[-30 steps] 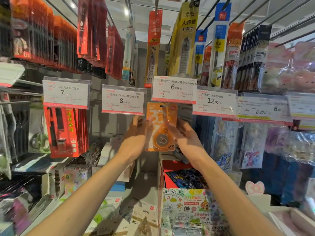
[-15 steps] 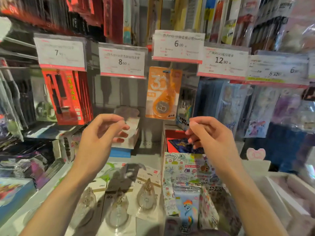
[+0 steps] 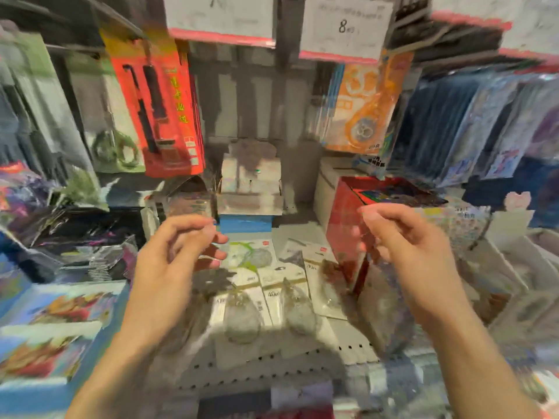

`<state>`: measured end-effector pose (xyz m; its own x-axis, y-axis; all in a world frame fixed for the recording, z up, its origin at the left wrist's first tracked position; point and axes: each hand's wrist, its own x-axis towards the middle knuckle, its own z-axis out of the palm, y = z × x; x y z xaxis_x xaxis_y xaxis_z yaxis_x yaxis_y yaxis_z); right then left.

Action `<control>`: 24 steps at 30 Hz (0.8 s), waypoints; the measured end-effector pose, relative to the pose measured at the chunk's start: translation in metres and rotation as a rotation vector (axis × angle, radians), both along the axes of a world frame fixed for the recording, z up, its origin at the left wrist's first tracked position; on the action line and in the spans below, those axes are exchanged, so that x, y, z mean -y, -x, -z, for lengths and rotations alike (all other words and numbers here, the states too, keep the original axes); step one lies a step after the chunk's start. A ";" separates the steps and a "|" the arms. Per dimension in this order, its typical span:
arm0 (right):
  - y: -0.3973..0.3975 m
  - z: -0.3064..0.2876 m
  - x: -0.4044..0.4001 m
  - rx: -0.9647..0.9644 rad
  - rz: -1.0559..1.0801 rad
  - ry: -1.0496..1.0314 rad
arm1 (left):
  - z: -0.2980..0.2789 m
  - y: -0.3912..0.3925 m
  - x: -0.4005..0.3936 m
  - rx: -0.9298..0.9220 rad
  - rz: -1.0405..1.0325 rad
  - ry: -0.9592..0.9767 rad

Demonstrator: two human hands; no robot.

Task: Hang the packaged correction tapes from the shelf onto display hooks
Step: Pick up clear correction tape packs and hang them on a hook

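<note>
Reaching down between packs: both hands empty, poised over the shelf at lower centre. Left hand and right hand each hover with fingers loosely curled, pinching nothing, well apart from one another. Frame is heavily blurred, so finer finger detail is unreadable.

One orange tape pack hangs at upper right centre, just under the 8 price tag; the hook itself is hidden. Several white tape packs lie flat on the shelf between and below the hands, overlapping each other. Red pen packs hang at upper left.

Step judged: one pack hung, fetching the next from the shelf. Next move calls for lowering a hand to the top white pack, pinching its card edge, lifting it clear of its neighbours, then lining its hang-hole with a hook up top
</note>
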<state>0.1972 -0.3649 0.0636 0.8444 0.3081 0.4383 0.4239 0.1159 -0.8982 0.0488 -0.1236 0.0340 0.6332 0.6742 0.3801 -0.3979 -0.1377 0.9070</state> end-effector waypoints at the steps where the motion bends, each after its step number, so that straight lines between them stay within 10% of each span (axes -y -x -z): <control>1: 0.007 0.005 -0.009 -0.012 0.000 0.008 | 0.005 0.005 -0.008 -0.016 0.008 0.021; 8: 0.033 0.047 -0.061 -0.017 -0.021 0.198 | 0.034 0.033 -0.041 -0.176 0.071 0.093; 18: 0.028 0.102 -0.136 0.241 -0.132 0.897 | 0.075 0.035 -0.065 -0.927 -0.058 -0.279; 24: 0.021 0.109 -0.135 0.333 -0.173 0.973 | 0.067 0.028 -0.057 -1.127 -0.052 -0.395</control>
